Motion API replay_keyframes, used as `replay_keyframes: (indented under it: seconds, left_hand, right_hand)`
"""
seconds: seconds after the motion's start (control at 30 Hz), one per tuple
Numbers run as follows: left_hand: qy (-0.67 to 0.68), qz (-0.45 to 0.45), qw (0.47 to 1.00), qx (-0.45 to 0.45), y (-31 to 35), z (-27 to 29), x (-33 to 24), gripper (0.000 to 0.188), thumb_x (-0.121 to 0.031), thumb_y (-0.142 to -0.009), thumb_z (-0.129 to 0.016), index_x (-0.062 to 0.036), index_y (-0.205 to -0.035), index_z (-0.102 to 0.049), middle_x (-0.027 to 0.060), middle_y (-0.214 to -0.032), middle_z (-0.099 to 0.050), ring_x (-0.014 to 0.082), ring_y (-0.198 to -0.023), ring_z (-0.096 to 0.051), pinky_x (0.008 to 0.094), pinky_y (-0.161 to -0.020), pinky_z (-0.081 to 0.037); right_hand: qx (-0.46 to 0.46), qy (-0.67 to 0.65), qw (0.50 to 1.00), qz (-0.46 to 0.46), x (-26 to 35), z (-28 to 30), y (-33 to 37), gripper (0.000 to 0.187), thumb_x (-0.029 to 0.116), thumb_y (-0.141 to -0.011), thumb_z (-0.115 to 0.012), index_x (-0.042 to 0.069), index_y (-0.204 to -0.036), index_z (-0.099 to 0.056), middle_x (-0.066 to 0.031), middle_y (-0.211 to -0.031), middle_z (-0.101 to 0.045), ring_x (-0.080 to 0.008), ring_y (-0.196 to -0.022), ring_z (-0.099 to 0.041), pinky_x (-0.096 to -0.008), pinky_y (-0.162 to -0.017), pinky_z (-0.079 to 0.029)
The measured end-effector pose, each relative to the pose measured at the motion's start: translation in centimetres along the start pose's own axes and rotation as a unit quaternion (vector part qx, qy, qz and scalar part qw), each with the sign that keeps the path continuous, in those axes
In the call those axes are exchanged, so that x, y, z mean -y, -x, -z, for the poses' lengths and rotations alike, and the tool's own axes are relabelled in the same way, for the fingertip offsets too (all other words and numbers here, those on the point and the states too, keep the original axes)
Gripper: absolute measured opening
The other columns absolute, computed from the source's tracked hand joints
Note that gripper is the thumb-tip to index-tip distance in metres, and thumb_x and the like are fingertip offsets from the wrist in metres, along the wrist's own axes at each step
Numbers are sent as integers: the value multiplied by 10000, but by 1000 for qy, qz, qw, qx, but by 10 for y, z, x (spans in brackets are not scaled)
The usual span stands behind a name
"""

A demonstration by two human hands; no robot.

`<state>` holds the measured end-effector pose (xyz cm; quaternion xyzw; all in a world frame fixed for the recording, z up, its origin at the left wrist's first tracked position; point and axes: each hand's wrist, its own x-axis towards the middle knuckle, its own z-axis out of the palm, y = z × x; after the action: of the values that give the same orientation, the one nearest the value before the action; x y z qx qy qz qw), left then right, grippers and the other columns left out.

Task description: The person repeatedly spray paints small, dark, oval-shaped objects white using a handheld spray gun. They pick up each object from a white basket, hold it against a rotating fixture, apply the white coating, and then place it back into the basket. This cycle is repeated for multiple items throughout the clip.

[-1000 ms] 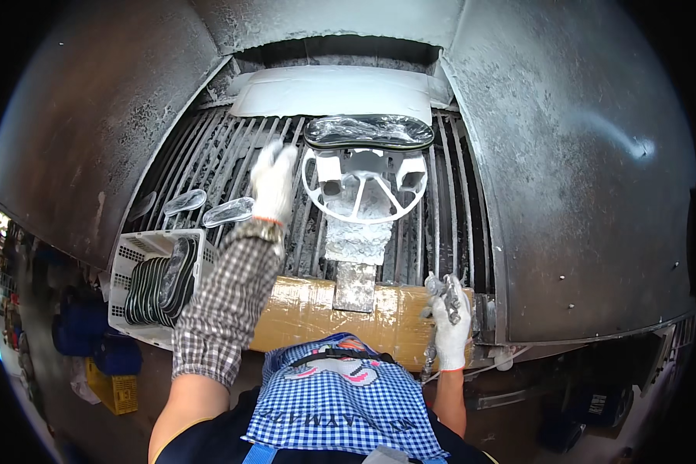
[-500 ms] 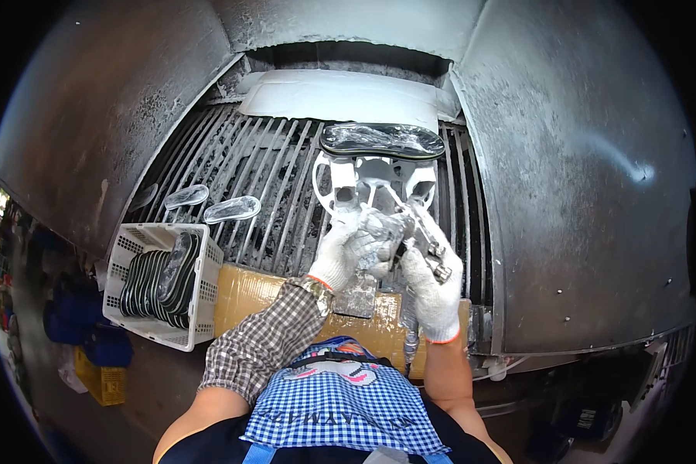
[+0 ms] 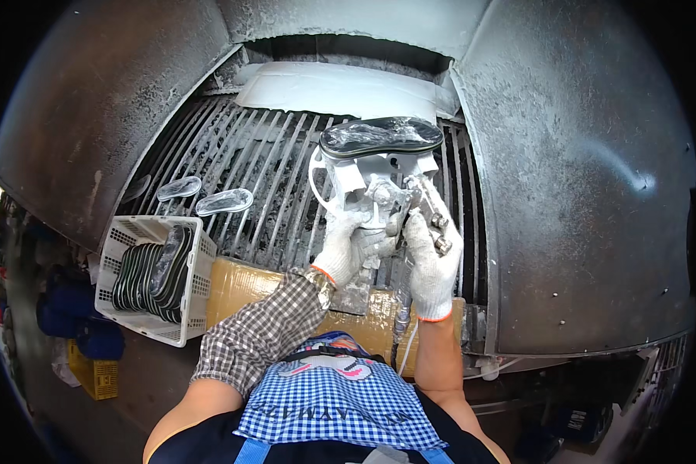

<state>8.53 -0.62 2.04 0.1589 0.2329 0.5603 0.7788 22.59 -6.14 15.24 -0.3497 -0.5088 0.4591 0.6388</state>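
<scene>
My right hand (image 3: 434,267), in a white knit glove, is closed round a metal spray gun (image 3: 435,215) with knurled knobs; a hose hangs below it. My left hand (image 3: 340,249), gloved the same way, has its fingers curled round the lower part of a white-coated metal stand (image 3: 348,179), close beside the gun. Part of that grip is hidden behind the fingers and coated parts. On top of the stand, beyond both hands, lies a dark, shoe-sole-shaped piece (image 3: 383,138) with shiny whitish streaks.
Slatted metal bars (image 3: 267,170) run under the stand, with two small sole-shaped pieces (image 3: 224,202) at left. A white plastic basket (image 3: 197,290) holds several dark soles (image 3: 151,278). Metal walls (image 3: 588,193) rise on both sides; tape-covered cardboard (image 3: 240,290) lines the front edge. A white sheet (image 3: 340,89) lies behind.
My right hand and the spray gun have shifted slightly up, away from me. My left hand's fingers have moved lower on the stand. The whole view has shifted a little.
</scene>
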Motion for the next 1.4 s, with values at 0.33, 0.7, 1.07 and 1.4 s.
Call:
replay_keyframes:
  seconds: [0.33,0.7,1.07,1.4]
  left_hand:
    - [15,21,999,-39,-12,16,11,407,-261,-1074,-579,-63,-1422,-500,224,-1313,-674,379,-1099,-723,501,-878,-626]
    - [42,24,999,1,-8,23,11,382,-189,-1045,-612,-37,-1389,-542,213,-1301,-679,379,-1098,-711,513,-918,-603]
    - [56,23,998,13,-3,23,1,426,-113,-1027,-609,33,-1413,-505,290,-1365,-633,439,-1227,-674,576,-1031,-588]
    - [64,58,996,24,1,14,-7,471,-125,-1027,-558,102,-1427,-459,395,-1407,-567,545,-1295,-606,615,-1123,-524]
  right_hand:
    - [-69,-36,997,5,2,9,-1,526,109,-1076,-659,-58,-1550,-503,-40,-1040,-731,-55,-862,-648,-219,-754,-545]
    - [-71,48,996,35,3,8,11,558,147,-1086,-643,-7,-1589,-456,-59,-950,-678,-85,-732,-609,-243,-622,-525]
    - [-99,-40,994,-2,10,17,0,519,102,-1100,-608,-31,-1578,-456,-61,-976,-696,-75,-753,-623,-241,-644,-543]
    - [-146,-28,989,13,20,38,-3,560,119,-1088,-641,-36,-1587,-440,-49,-931,-682,-79,-699,-606,-244,-622,-541]
